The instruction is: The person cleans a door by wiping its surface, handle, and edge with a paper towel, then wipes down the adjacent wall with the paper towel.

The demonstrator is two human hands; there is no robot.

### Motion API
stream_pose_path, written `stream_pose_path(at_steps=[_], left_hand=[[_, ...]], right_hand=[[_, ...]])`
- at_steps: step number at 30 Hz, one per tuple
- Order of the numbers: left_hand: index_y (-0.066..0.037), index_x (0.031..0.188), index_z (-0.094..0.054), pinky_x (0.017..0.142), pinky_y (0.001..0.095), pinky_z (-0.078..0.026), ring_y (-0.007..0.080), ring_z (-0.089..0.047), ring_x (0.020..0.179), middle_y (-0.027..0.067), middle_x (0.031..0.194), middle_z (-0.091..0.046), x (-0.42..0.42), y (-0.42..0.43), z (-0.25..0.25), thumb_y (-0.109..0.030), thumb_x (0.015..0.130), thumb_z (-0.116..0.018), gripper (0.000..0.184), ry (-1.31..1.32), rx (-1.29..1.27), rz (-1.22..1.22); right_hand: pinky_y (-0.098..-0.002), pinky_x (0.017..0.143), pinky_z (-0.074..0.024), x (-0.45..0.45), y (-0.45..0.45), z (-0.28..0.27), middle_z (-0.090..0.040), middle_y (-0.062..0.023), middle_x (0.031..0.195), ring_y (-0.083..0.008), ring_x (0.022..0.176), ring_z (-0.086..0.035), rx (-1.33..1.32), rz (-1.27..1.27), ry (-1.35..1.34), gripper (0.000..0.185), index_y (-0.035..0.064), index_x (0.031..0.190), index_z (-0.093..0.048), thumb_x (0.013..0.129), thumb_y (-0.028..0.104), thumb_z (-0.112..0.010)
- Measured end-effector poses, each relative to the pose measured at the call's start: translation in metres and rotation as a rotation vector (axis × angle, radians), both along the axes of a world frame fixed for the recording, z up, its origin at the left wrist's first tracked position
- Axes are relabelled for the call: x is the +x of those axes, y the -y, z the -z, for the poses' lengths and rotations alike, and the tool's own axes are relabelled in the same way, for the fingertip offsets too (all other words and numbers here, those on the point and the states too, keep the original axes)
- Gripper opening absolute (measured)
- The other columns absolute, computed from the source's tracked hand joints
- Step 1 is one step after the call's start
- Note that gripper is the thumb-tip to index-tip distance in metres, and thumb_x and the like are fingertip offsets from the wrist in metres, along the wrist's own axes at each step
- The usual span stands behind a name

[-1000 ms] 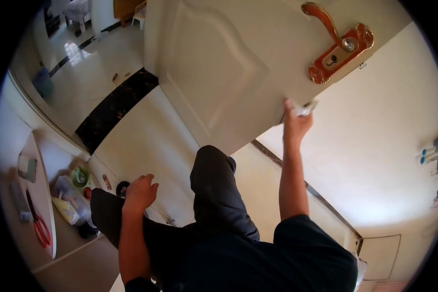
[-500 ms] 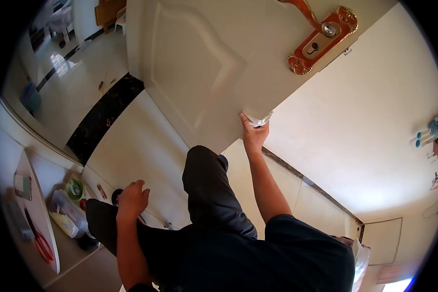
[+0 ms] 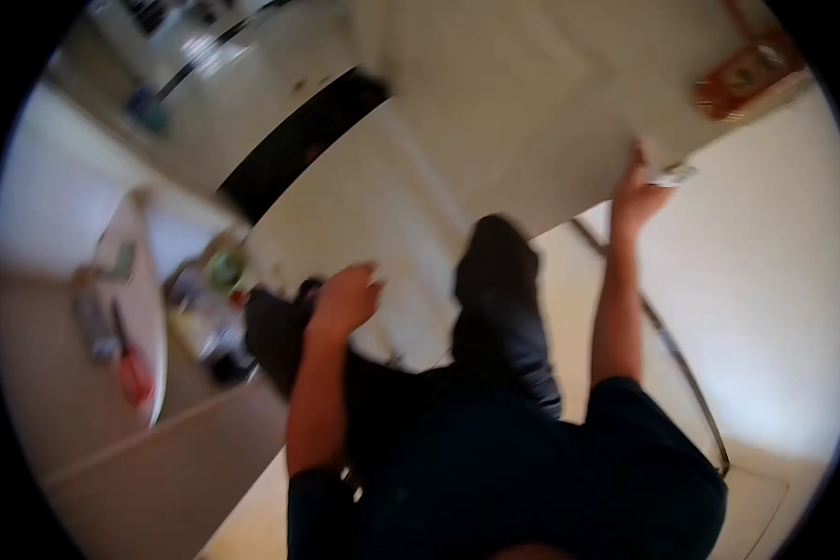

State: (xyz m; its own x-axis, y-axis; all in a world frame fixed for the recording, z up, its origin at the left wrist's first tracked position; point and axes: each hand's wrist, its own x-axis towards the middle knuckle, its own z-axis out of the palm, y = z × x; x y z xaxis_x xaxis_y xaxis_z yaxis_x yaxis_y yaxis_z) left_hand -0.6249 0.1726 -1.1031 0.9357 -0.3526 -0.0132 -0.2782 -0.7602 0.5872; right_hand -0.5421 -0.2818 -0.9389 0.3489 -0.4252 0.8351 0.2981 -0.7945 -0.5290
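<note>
My right hand (image 3: 639, 191) grips a crumpled white cloth (image 3: 672, 175) against the edge of the pale door (image 3: 551, 140), its thumb on the door's face. Above it on the door is the red-brown lock plate (image 3: 745, 79) with its handle. My left hand (image 3: 347, 297) hangs over my left knee with its fingers partly spread and nothing in it. The view is blurred by motion.
At the left a shelf (image 3: 145, 252) carries red-handled scissors (image 3: 133, 373). Beside it lie a green bowl (image 3: 224, 269) and blurred bottles or bags. A dark threshold strip (image 3: 299, 140) crosses the doorway. A white wall (image 3: 765, 280) stands at the right.
The whole view has swung, so door, shelf and hands appear farther right. My right hand still holds the cloth at the door edge; my left hand stays over the knee.
</note>
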Motion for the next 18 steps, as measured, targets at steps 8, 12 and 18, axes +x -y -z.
stream_pose_path(at_steps=[8, 12, 18], left_hand=[[-0.001, 0.129, -0.067, 0.099, 0.0527, -0.053, 0.0421, -0.066, 0.118, 0.0238, 0.122, -0.071, -0.001, 0.002, -0.035, -0.028, 0.1, -0.067, 0.04, -0.22, 0.155, -0.04], [0.0, 0.123, -0.068, 0.094, 0.053, -0.054, 0.0423, -0.068, 0.112, 0.0229, 0.114, -0.072, 0.003, 0.005, -0.022, -0.027, 0.099, -0.068, 0.035, -0.201, 0.121, -0.005], [0.0, 0.117, -0.068, 0.091, 0.0532, -0.055, 0.0429, -0.068, 0.108, 0.0222, 0.108, -0.073, 0.008, 0.008, -0.018, -0.027, 0.099, -0.067, 0.032, -0.185, 0.136, 0.004]], right_hand=[[-0.0425, 0.098, -0.0514, -0.003, -0.002, 0.048, -0.074, -0.017, 0.118, -0.0292, 0.105, -0.068, -0.07, -0.066, -0.038, 0.029, -0.0056, 0.122, -0.067, 0.1, 0.013, -0.074], [-0.0414, 0.102, -0.053, -0.006, 0.008, -0.014, -0.073, -0.0177, 0.129, -0.028, 0.114, -0.07, -0.026, 0.074, -0.044, 0.043, -0.0037, 0.135, -0.065, 0.101, 0.022, -0.074], [-0.0447, 0.085, -0.0581, 0.011, 0.022, -0.033, -0.076, -0.0179, 0.12, -0.0317, 0.098, -0.074, -0.23, 0.171, 0.098, 0.038, -0.0033, 0.124, -0.07, 0.101, 0.026, -0.075]])
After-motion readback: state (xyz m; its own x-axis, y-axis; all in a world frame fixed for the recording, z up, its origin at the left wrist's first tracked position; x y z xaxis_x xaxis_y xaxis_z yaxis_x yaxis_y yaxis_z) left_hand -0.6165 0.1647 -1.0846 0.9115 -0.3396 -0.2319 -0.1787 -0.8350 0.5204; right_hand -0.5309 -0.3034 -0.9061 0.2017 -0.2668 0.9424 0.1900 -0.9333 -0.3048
